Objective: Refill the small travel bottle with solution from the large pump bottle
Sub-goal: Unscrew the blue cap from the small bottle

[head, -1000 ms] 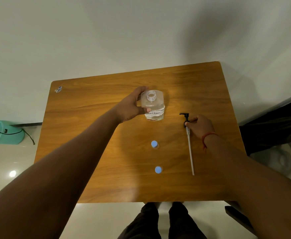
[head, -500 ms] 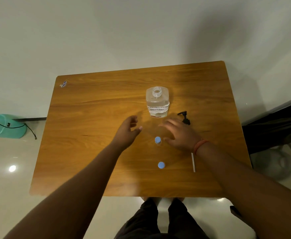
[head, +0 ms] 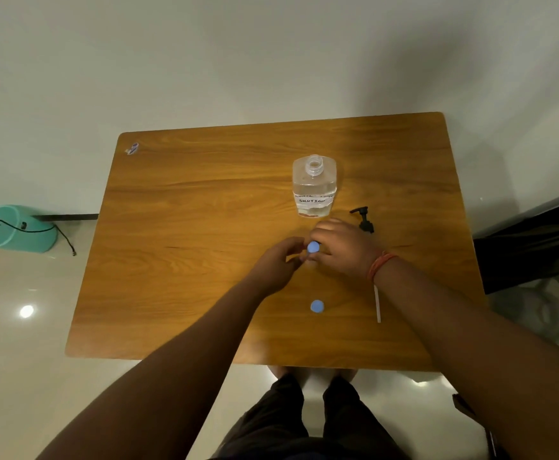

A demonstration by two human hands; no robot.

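Head view: small bottle point(head: 313, 248), blue-capped, is grasped between left hand point(head: 276, 265) and right hand point(head: 339, 247) mid-bench point(head: 188, 227). Large bottle point(head: 314, 185) stands uncapped behind; pump point(head: 364, 220) lies beside it.

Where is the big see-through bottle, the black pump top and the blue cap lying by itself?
big bottle point(head: 314, 189): head view, on its clear front wall.
black pump top point(head: 366, 224): head view, on its collar.
lone blue cap point(head: 317, 306): head view, on its top.
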